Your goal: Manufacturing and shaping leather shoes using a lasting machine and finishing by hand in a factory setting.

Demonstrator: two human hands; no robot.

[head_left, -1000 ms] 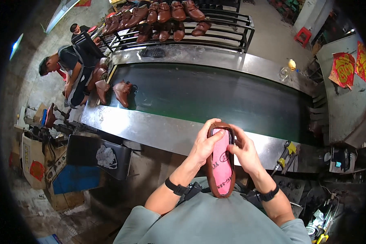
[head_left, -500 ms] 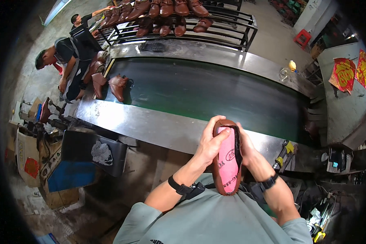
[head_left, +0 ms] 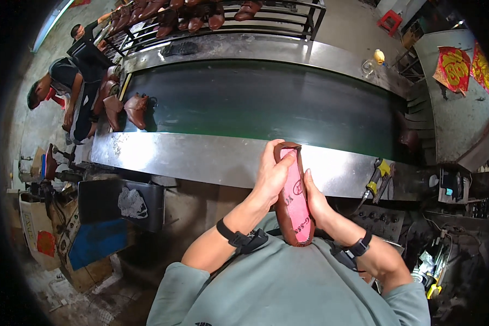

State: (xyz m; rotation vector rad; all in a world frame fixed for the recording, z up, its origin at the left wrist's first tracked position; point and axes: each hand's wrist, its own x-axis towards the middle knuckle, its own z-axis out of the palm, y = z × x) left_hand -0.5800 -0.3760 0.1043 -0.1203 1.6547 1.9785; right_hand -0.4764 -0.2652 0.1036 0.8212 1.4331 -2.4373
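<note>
A brown leather shoe upper (head_left: 295,204) is held upright in front of my chest, its underside with a pink insole board facing me. My left hand (head_left: 271,173) grips the upper part of the left side, the thumb lying over the pink board. Along the right side my right hand (head_left: 316,202) is closed against the shoe, thumb pointing up; its other fingers are mostly hidden behind. The shoe's lower end is close to my grey-green shirt.
A dark green conveyor belt (head_left: 255,98) with metal borders runs across ahead. Brown shoes (head_left: 136,111) stand at its left end. A yellow-and-black hand tool (head_left: 376,176) lies on the right edge. Beyond is a shoe rack (head_left: 315,19); a seated person (head_left: 73,92) is at left.
The shoe has turned slightly and leans a little more to the left at its top. My right hand has slid lower along its side. The whole view has shifted.
</note>
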